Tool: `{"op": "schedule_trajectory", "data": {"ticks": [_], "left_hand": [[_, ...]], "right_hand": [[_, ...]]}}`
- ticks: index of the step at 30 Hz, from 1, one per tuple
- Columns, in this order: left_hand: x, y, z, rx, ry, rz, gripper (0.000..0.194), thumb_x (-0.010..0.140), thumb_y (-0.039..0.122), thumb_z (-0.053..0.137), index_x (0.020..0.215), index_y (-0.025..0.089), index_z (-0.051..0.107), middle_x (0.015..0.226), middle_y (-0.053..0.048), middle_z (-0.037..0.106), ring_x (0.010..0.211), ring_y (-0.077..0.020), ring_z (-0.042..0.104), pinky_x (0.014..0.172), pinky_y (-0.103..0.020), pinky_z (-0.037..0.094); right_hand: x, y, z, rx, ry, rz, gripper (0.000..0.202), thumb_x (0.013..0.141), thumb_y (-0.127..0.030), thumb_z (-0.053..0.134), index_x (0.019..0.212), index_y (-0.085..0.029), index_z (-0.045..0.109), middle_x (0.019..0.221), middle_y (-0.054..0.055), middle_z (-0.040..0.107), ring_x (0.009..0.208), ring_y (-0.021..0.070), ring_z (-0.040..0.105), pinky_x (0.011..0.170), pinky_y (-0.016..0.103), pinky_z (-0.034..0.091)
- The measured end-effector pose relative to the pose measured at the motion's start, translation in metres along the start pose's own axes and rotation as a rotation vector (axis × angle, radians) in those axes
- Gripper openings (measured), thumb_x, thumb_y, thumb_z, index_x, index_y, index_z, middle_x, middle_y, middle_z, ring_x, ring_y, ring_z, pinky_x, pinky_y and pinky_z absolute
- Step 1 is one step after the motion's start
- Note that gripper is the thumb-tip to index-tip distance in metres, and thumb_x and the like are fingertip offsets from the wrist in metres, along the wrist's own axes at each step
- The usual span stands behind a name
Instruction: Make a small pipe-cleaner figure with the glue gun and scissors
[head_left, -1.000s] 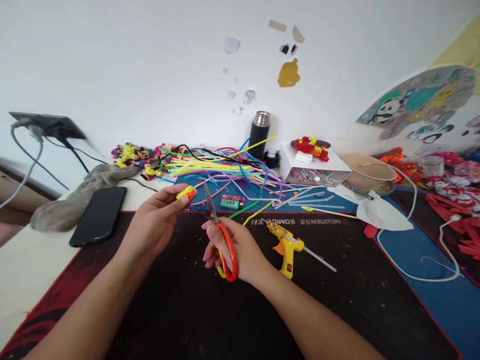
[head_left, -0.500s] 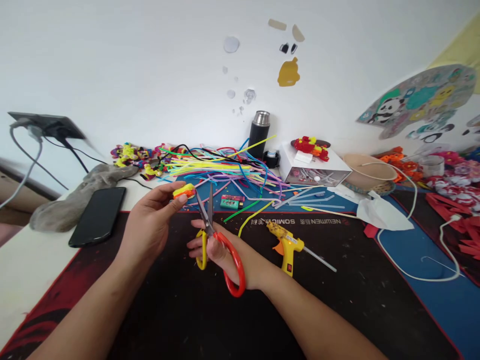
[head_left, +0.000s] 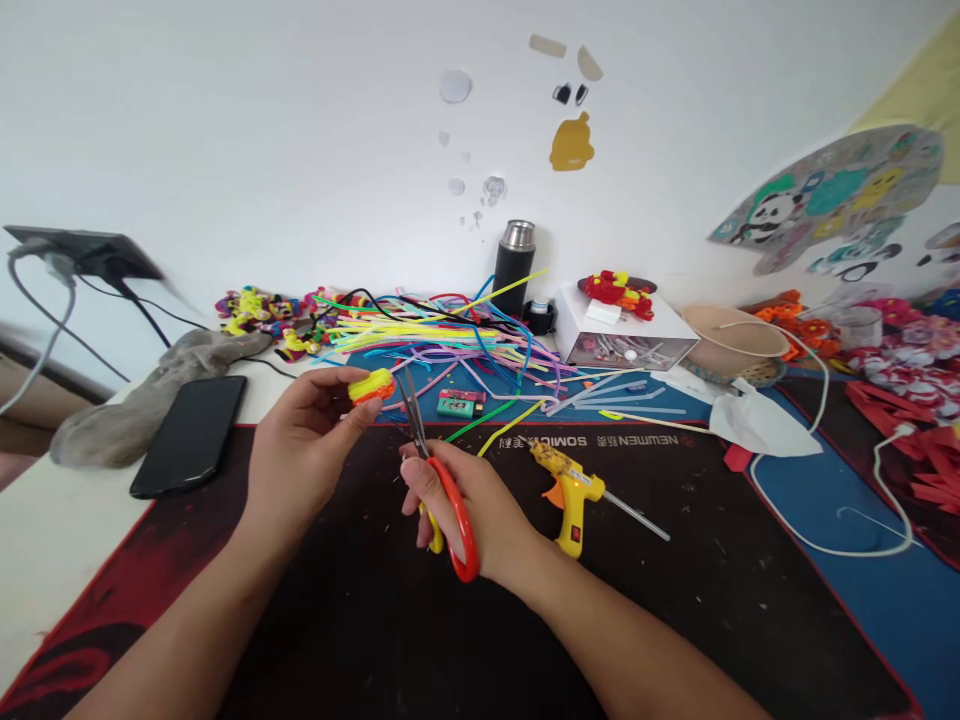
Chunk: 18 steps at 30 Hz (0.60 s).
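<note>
Between the thumb and fingers of my left hand is a small yellow and orange fuzzy piece. My right hand is closed round the handles of a pair of scissors, one handle red and the other yellow. The blades point up and away, slightly parted, just right of the fuzzy piece and apart from it. A yellow glue gun with a clear glue stick in its back lies on the dark mat, right of my right hand.
Colourful pipe cleaners lie heaped at the back, before a black flask. A white drawer box stands right of them. A black phone lies at left. A white cable loops at right, near red pieces.
The scissor blades have drawn closer together, and my right hand has turned and closed more round the handles. The fuzzy piece is turned slightly in my left hand. The view has shifted a little.
</note>
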<state>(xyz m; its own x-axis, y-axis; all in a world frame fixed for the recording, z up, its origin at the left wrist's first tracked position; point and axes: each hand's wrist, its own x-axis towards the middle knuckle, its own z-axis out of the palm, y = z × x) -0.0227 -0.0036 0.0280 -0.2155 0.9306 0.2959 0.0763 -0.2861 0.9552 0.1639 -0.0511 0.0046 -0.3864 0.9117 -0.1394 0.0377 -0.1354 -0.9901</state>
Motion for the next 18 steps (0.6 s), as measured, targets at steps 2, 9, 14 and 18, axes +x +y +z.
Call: {"op": "schedule_trajectory", "data": {"ticks": [2, 9, 14, 18], "left_hand": [[-0.0016, 0.0019, 0.0001, 0.032, -0.011, 0.01, 0.036, 0.076, 0.038, 0.094, 0.104, 0.024, 0.076, 0.102, -0.003, 0.079, 0.095, -0.0236, 0.073, 0.087, -0.034, 0.059], [-0.0048, 0.0028, 0.0011, 0.08, -0.063, 0.014, 0.034, 0.077, 0.039, 0.093, 0.105, 0.028, 0.077, 0.104, -0.004, 0.079, 0.096, -0.0262, 0.074, 0.09, -0.038, 0.059], [-0.0057, -0.0014, -0.0011, 0.156, -0.107, 0.046, 0.03, 0.082, 0.037, 0.089, 0.107, 0.027, 0.076, 0.106, -0.003, 0.078, 0.097, -0.0258, 0.074, 0.091, -0.038, 0.058], [-0.006, -0.0042, -0.0033, 0.222, -0.138, 0.057, 0.028, 0.086, 0.036, 0.086, 0.109, 0.027, 0.075, 0.109, -0.003, 0.078, 0.099, -0.0255, 0.074, 0.092, -0.037, 0.057]], "right_hand": [[0.0001, -0.0025, 0.0002, -0.004, 0.018, -0.001, 0.065, 0.099, -0.079, 0.057, 0.129, -0.022, 0.068, 0.084, 0.002, 0.07, 0.052, 0.0117, 0.063, 0.049, 0.024, 0.048], [-0.0007, -0.0094, 0.001, -0.048, 0.045, -0.002, 0.062, 0.1, -0.075, 0.059, 0.13, -0.021, 0.068, 0.081, 0.0, 0.066, 0.051, 0.0119, 0.061, 0.048, 0.024, 0.046], [-0.0009, -0.0084, 0.001, -0.04, 0.038, -0.009, 0.064, 0.098, -0.076, 0.062, 0.131, -0.021, 0.069, 0.077, -0.001, 0.064, 0.052, 0.0131, 0.06, 0.048, 0.026, 0.046], [-0.0005, -0.0056, 0.0008, -0.026, 0.046, -0.006, 0.064, 0.097, -0.076, 0.064, 0.131, -0.022, 0.069, 0.076, -0.001, 0.063, 0.051, 0.0132, 0.059, 0.048, 0.026, 0.046]]}}
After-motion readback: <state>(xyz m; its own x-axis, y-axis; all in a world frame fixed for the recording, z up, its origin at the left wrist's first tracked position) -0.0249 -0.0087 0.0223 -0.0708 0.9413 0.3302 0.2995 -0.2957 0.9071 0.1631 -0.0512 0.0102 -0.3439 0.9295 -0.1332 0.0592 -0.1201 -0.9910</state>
